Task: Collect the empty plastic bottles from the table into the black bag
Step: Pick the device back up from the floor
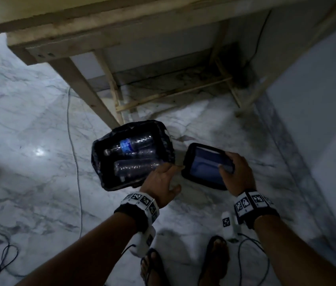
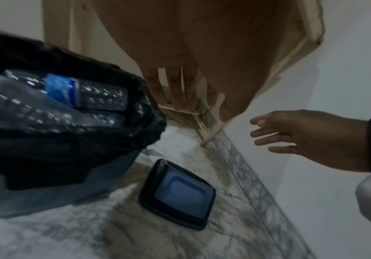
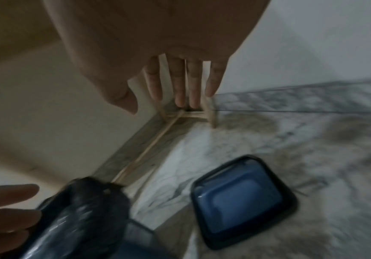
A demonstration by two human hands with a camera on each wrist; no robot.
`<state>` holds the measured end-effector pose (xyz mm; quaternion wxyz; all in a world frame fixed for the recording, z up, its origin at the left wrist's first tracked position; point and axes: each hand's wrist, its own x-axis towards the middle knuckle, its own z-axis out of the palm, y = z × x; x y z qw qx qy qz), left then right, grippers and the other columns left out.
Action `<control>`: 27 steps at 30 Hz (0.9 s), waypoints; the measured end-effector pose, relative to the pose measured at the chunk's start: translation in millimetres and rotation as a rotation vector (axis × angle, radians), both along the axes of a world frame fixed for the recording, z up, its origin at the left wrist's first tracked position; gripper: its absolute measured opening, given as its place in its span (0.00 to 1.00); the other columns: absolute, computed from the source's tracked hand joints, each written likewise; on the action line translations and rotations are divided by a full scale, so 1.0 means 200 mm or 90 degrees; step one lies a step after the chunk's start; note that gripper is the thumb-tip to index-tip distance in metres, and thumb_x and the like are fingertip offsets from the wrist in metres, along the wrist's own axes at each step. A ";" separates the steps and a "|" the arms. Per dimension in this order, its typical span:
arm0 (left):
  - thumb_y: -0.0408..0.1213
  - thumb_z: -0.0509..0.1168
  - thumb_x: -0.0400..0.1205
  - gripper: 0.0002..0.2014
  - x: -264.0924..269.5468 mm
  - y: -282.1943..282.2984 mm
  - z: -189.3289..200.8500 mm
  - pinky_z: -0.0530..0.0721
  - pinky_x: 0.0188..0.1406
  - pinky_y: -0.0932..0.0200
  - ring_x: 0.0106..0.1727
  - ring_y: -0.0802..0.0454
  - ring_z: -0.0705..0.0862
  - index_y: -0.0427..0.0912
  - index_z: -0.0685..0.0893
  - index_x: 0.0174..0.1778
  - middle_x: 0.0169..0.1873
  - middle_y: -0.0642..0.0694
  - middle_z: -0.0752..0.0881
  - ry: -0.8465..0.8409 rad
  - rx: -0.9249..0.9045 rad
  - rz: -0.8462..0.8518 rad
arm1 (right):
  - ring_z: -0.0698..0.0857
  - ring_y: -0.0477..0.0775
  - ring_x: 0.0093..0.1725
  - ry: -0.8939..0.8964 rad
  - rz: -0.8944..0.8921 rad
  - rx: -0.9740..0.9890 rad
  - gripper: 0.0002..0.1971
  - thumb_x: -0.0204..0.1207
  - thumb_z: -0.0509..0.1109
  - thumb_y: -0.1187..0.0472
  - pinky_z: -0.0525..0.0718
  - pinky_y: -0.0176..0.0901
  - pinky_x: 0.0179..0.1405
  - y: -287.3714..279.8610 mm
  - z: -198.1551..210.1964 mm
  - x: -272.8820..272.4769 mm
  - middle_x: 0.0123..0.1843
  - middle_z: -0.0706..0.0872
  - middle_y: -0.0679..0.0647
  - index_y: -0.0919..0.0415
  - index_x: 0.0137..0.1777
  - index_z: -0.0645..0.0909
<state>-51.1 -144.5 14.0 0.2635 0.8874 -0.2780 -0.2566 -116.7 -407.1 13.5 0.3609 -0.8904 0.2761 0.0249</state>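
A bin lined with the black bag [image 1: 98, 159] stands on the marble floor, and several empty plastic bottles lie inside it. One bottle carries a blue label [image 1: 128, 145]; a clear bottle [image 1: 136, 168] lies beside it. My left hand [image 1: 163, 178] hovers at the bag's near right corner with straight fingers, holding nothing. My right hand [image 1: 237, 170] is spread open above the dark blue bin lid [image 1: 202, 168], which lies flat on the floor. The left wrist view shows the bag [image 2: 58, 149], the labelled bottle [image 2: 86, 92], the lid [image 2: 177, 194] and my open right hand [image 2: 290, 138] well above the lid.
A wooden table [image 1: 121, 38] stands just beyond the bin, with one leg [image 1: 84, 89] close to the bag. A white wall [image 1: 317, 100] runs along the right. Thin cables [image 1: 74, 141] trail over the floor on the left. My sandalled feet [image 1: 214, 259] are at the bottom.
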 end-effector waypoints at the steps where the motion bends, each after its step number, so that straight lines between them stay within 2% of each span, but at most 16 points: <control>1: 0.54 0.60 0.73 0.32 -0.02 -0.07 -0.06 0.79 0.66 0.46 0.67 0.44 0.79 0.54 0.73 0.76 0.67 0.46 0.79 0.006 -0.012 -0.008 | 0.79 0.64 0.69 0.009 -0.028 0.002 0.26 0.76 0.72 0.55 0.78 0.52 0.64 -0.04 -0.06 -0.05 0.72 0.78 0.61 0.56 0.73 0.74; 4: 0.55 0.60 0.75 0.32 -0.06 -0.26 -0.29 0.78 0.68 0.49 0.68 0.46 0.78 0.56 0.71 0.78 0.68 0.47 0.80 0.022 -0.036 -0.021 | 0.79 0.64 0.69 0.025 -0.098 0.012 0.26 0.76 0.70 0.52 0.79 0.54 0.66 -0.17 -0.28 -0.16 0.72 0.79 0.61 0.53 0.74 0.73; 7: 0.54 0.63 0.79 0.29 -0.05 -0.43 -0.54 0.78 0.66 0.54 0.68 0.45 0.79 0.55 0.72 0.77 0.71 0.46 0.78 0.040 -0.067 0.039 | 0.79 0.65 0.69 0.013 -0.153 0.034 0.26 0.77 0.70 0.52 0.78 0.53 0.67 -0.29 -0.57 -0.22 0.72 0.78 0.62 0.55 0.74 0.74; 11: 0.59 0.62 0.79 0.29 0.02 -0.61 -0.97 0.82 0.65 0.47 0.69 0.40 0.80 0.59 0.68 0.77 0.75 0.45 0.75 0.074 -0.069 0.094 | 0.77 0.63 0.71 0.006 -0.204 0.062 0.28 0.78 0.69 0.49 0.78 0.55 0.68 -0.41 -0.95 -0.22 0.76 0.75 0.60 0.55 0.77 0.71; 14: 0.61 0.61 0.79 0.34 0.10 -0.70 -1.29 0.75 0.72 0.47 0.75 0.40 0.75 0.53 0.65 0.81 0.77 0.41 0.73 0.072 -0.109 0.157 | 0.72 0.62 0.76 -0.031 -0.226 0.089 0.31 0.79 0.69 0.49 0.71 0.52 0.73 -0.47 -1.21 -0.20 0.80 0.71 0.59 0.54 0.80 0.66; 16: 0.52 0.64 0.83 0.32 0.14 -0.75 -1.45 0.68 0.75 0.52 0.77 0.42 0.71 0.51 0.63 0.82 0.79 0.40 0.70 0.025 -0.134 0.205 | 0.69 0.60 0.79 -0.047 -0.236 0.103 0.33 0.80 0.67 0.47 0.68 0.50 0.75 -0.49 -1.38 -0.17 0.82 0.68 0.58 0.54 0.82 0.63; 17: 0.47 0.64 0.84 0.30 0.15 -0.78 -1.51 0.64 0.75 0.56 0.78 0.46 0.69 0.54 0.61 0.81 0.79 0.44 0.69 0.017 -0.152 0.226 | 0.69 0.60 0.79 -0.059 -0.246 0.117 0.34 0.80 0.67 0.46 0.67 0.50 0.76 -0.50 -1.45 -0.16 0.82 0.67 0.57 0.53 0.82 0.61; 19: 0.42 0.63 0.86 0.27 0.17 -0.82 -1.60 0.60 0.71 0.64 0.73 0.57 0.65 0.60 0.58 0.77 0.73 0.54 0.67 0.015 -0.177 0.243 | 0.69 0.59 0.80 -0.089 -0.268 0.144 0.35 0.79 0.67 0.45 0.69 0.49 0.76 -0.50 -1.60 -0.13 0.83 0.68 0.55 0.53 0.83 0.60; 20: 0.42 0.62 0.86 0.25 0.18 -0.84 -1.66 0.60 0.70 0.66 0.71 0.59 0.64 0.59 0.60 0.77 0.71 0.56 0.66 0.013 -0.188 0.240 | 0.70 0.59 0.80 -0.098 -0.279 0.155 0.36 0.79 0.66 0.44 0.70 0.49 0.76 -0.50 -1.66 -0.12 0.83 0.68 0.55 0.53 0.84 0.59; 21: 0.43 0.62 0.86 0.26 0.20 -0.85 -1.72 0.62 0.72 0.66 0.73 0.59 0.66 0.55 0.64 0.80 0.73 0.58 0.66 0.018 -0.203 0.238 | 0.70 0.59 0.79 -0.105 -0.288 0.165 0.37 0.79 0.65 0.42 0.71 0.51 0.76 -0.49 -1.71 -0.12 0.83 0.68 0.55 0.52 0.84 0.57; 23: 0.46 0.61 0.86 0.28 0.22 -0.86 -1.82 0.64 0.78 0.59 0.79 0.54 0.67 0.50 0.64 0.83 0.80 0.53 0.67 0.049 -0.241 0.247 | 0.73 0.59 0.78 -0.136 -0.298 0.181 0.37 0.79 0.63 0.39 0.74 0.54 0.75 -0.48 -1.79 -0.12 0.82 0.69 0.54 0.49 0.84 0.56; 24: 0.46 0.62 0.86 0.29 0.22 -0.86 -1.85 0.64 0.78 0.59 0.81 0.53 0.66 0.49 0.64 0.83 0.82 0.50 0.67 0.066 -0.250 0.264 | 0.73 0.58 0.77 -0.157 -0.304 0.182 0.36 0.79 0.63 0.40 0.75 0.53 0.74 -0.48 -1.82 -0.11 0.82 0.70 0.53 0.48 0.84 0.57; 27: 0.44 0.63 0.86 0.28 0.20 -0.88 -1.86 0.61 0.70 0.77 0.77 0.61 0.64 0.48 0.64 0.83 0.80 0.54 0.66 0.092 -0.273 0.299 | 0.75 0.59 0.76 -0.179 -0.331 0.171 0.33 0.81 0.64 0.44 0.76 0.51 0.72 -0.46 -1.83 -0.12 0.80 0.72 0.56 0.51 0.83 0.58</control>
